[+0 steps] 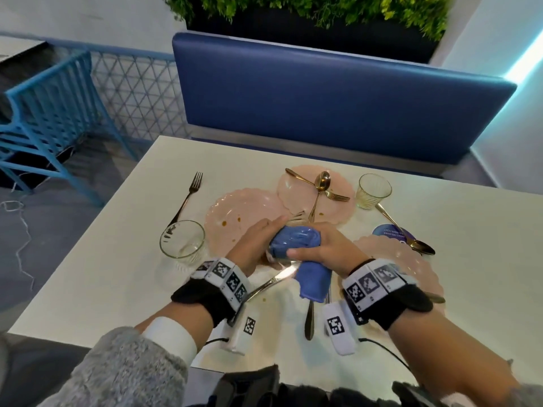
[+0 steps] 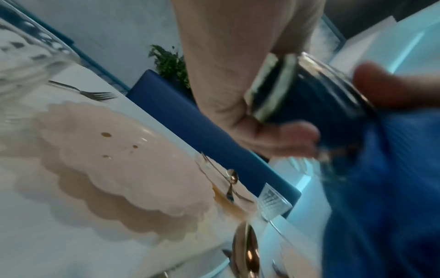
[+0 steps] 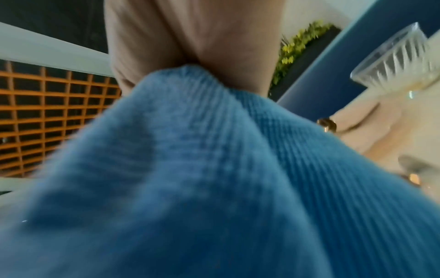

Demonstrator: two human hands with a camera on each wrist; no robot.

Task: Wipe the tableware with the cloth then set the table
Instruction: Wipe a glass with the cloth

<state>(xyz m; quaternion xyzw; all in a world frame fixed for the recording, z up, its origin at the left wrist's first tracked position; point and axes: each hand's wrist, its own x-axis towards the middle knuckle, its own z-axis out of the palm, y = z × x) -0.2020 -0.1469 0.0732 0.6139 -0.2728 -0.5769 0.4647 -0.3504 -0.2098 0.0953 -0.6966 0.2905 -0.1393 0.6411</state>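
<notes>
My left hand (image 1: 257,237) grips a clear glass (image 1: 293,237) tipped on its side above the table's near middle. A blue cloth (image 1: 313,279) is stuffed into the glass, its tail hanging down. My right hand (image 1: 321,248) grips the cloth at the glass's mouth. In the left wrist view the left hand (image 2: 238,97) curls round the thick base of the glass (image 2: 309,90), with the cloth (image 2: 381,188) to the right. The cloth (image 3: 214,169) fills the right wrist view below the right hand (image 3: 190,37).
On the white table (image 1: 470,230) lie three scalloped pink plates (image 1: 235,212) (image 1: 340,183) (image 1: 411,268), two other glasses (image 1: 182,242) (image 1: 373,190), a fork (image 1: 188,198) and several gold forks and spoons (image 1: 321,183). A blue bench (image 1: 323,98) stands behind.
</notes>
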